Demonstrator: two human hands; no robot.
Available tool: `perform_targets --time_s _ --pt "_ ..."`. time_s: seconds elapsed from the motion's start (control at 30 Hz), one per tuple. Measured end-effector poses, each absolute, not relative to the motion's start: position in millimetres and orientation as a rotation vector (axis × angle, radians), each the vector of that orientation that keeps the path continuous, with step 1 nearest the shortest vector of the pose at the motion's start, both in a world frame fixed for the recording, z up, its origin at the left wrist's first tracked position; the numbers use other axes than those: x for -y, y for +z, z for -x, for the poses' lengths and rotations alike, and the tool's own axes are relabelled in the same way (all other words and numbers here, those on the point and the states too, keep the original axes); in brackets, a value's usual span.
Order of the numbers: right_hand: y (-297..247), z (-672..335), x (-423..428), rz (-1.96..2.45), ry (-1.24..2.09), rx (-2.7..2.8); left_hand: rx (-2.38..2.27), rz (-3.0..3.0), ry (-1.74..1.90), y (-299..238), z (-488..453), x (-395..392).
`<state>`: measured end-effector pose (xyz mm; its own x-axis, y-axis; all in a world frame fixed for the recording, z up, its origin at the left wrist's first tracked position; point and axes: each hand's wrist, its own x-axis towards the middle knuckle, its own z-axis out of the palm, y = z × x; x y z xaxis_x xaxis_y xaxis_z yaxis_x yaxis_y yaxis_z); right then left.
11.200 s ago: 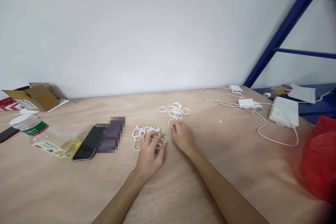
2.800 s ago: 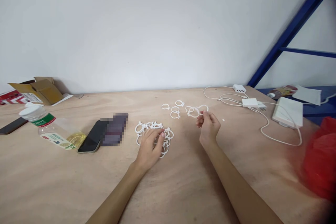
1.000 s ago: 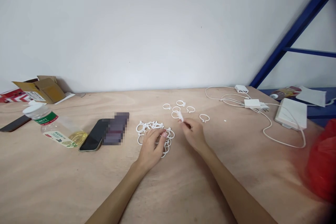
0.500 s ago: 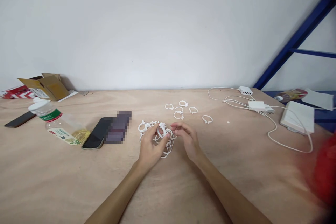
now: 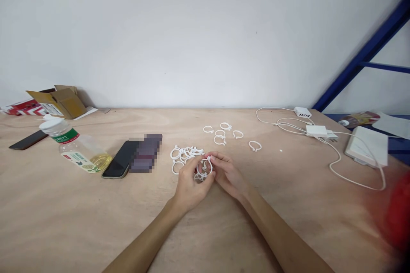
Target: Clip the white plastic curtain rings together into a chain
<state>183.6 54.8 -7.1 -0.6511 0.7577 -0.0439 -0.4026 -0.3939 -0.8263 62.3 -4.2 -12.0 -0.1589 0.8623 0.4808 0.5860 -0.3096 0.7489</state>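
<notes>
My left hand [image 5: 191, 182] is closed around a white plastic ring [image 5: 212, 167] with a small clasp, its thumb and fingers gripping the rim. From the other side, my right hand [image 5: 229, 175] pinches the same ring near the clasp at its upper right. Similar white rings [image 5: 176, 152] lie in a loose pile just left of and behind my hands. Part of that pile is hidden by my left hand. Farther back on the wooden table, several more white rings [image 5: 220, 137] are spread out, one ring [image 5: 255, 146] apart to the right.
Left stand a plastic bottle [image 5: 72, 147] with yellow contents, a phone [image 5: 118, 164], a dark flat object [image 5: 28, 140] and an open cardboard box [image 5: 65, 102]. At right are a charger [image 5: 316, 131] with white cables, a white box [image 5: 367, 147] and a blurred red thing [image 5: 400, 213].
My right hand has come left and closed on the ring that my left hand holds. The held ring has turned to face me, and my left hand has moved slightly right. The view has shifted a little.
</notes>
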Motion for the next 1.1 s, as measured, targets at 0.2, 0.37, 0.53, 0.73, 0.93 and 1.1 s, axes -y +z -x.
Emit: perform_targets --time_s 0.2,0.37,0.53,0.73,0.93,1.1 --pt "-10.9 -180.6 -54.1 0.493 2.116 1.035 -1.605 -1.826 1.491 -15.1 -63.7 4.1" --pt "-10.1 -174.7 -49.9 0.501 2.096 1.047 -1.608 -1.870 1.490 -15.2 -61.5 3.8" --pt "-15.5 -186.6 -68.0 0.941 1.520 1.269 -1.750 -1.912 1.297 -14.8 -54.4 0.2" --pt "-22.6 -247.0 -107.7 1.637 0.189 1.665 -1.972 -2.043 1.137 -29.6 -51.1 -3.3" --pt "-31.8 -275.0 -121.2 2.030 0.213 1.807 -1.913 -2.073 1.167 -28.3 -53.1 -2.7" --pt "-31.5 -253.9 -116.1 1.662 0.512 1.764 -1.862 -2.051 1.231 -25.6 -53.0 -2.7"
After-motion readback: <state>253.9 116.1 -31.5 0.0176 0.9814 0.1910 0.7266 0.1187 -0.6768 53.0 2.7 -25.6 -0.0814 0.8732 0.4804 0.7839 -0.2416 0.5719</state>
